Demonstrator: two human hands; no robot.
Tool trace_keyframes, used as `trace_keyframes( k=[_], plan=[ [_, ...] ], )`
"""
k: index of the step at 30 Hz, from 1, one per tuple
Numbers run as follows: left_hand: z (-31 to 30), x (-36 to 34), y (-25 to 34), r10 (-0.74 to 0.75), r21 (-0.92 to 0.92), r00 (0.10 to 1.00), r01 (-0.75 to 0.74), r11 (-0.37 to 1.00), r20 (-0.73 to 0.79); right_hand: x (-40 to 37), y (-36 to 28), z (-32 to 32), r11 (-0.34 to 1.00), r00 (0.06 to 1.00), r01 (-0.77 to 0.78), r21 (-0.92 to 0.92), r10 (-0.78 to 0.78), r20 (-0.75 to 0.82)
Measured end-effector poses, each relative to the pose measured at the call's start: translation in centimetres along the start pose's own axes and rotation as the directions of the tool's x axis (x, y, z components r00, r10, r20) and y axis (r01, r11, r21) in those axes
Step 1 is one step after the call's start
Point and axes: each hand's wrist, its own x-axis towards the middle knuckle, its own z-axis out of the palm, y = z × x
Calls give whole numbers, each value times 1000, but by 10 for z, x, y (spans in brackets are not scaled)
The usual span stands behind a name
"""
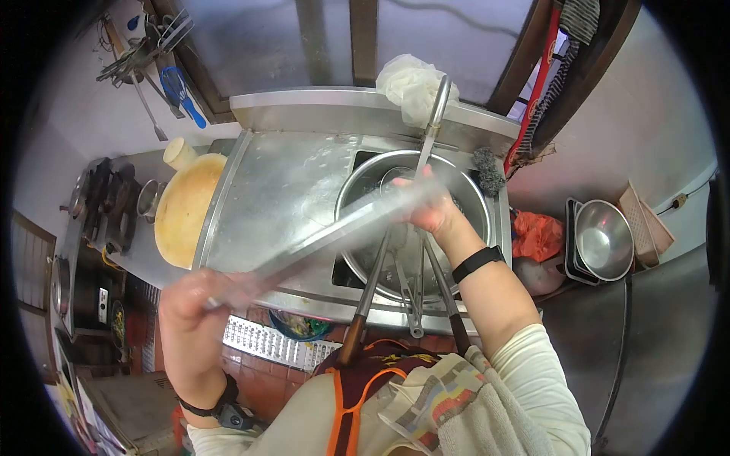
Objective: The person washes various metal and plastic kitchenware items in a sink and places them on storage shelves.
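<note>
Metal utensil, end in left fingers

Window: frosted panes in dark brown frames, set behind the desk
Desk top: stainless steel, dully reflective, with a raised back edge
Left wall: white
Right wall: pale and smooth, above grey metal panels
Floor: reddish-brown tiles, with a perforated metal grate
Far left: a brown louvred panel near a dark, box-shaped appliance
Light: pale and diffuse, the window bright, lower corners dimmer
</note>
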Motion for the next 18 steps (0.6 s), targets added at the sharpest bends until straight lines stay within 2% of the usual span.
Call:
trace_keyframes(
  k=[1, 2, 4, 5, 7, 8, 9, 11, 13, 14, 15, 16, 17, 18],
  plan=[
    [-2, -1, 1, 134, 122, 981, -152, 981, 140, 2, 1, -7, 997, 995, -62, 41, 65, -74],
    [3, 0, 6, 119, 201, 974, -158, 967, 195, 5, 2, -6, 989, 981, -120, 84, 131, -145],
    [15, 4, -4, 272, 281, 933, -333, 900, 235, 0, 9, -3, 966, 930, -210, 148, 244, -274],
    [22, 5, -13, 343, 316, 902, -416, 853, 261, -5, 15, -4, 960, 928, -273, 55, 278, -247],
    [33, 5, -31, 392, 313, 888, -454, 834, 243, -14, 21, -6, 914, 914, -382, -138, 350, -206],
    [39, 5, -39, 428, 295, 879, -475, 829, 211, -22, 17, 5, 908, 909, -362, -213, 292, -299],
    [44, 4, -47, 462, 277, 868, -496, 823, 182, -25, 17, 3, 911, 919, -334, -242, 258, -298],
    [52, 3, -62, 342, 326, 938, -340, 882, 53, -32, 14, -4, 914, 939, -273, -300, 185, -291],
    [65, 0, -81, 221, 348, 972, -179, 920, -85, -32, 11, -29, 935, 937, -198, -295, 92, -338],
    [69, -5, -103, -5, 91, 982, 22, 996, -187, -32, 10, -38, 942, 931, -163, -293, 48, -363],
    [78, -1, -112, -258, -274, 940, 194, 942, -224, -37, 7, -35, 944, 913, -147, -296, 14, -407],
    [87, 3, -118, -497, -603, 852, 313, 734, -163, -44, 4, -27, 945, 893, -131, -300, -19, -450],
    [97, 6, -128, -679, -841, 734, 357, 406, -17, -49, 3, -24, 945, 870, -117, -306, -52, -491],
    [102, 9, -148, -622, -894, 748, 416, 169, 231, -52, 1, -27, 931, 860, -106, -348, -89, -502]
  ],
)
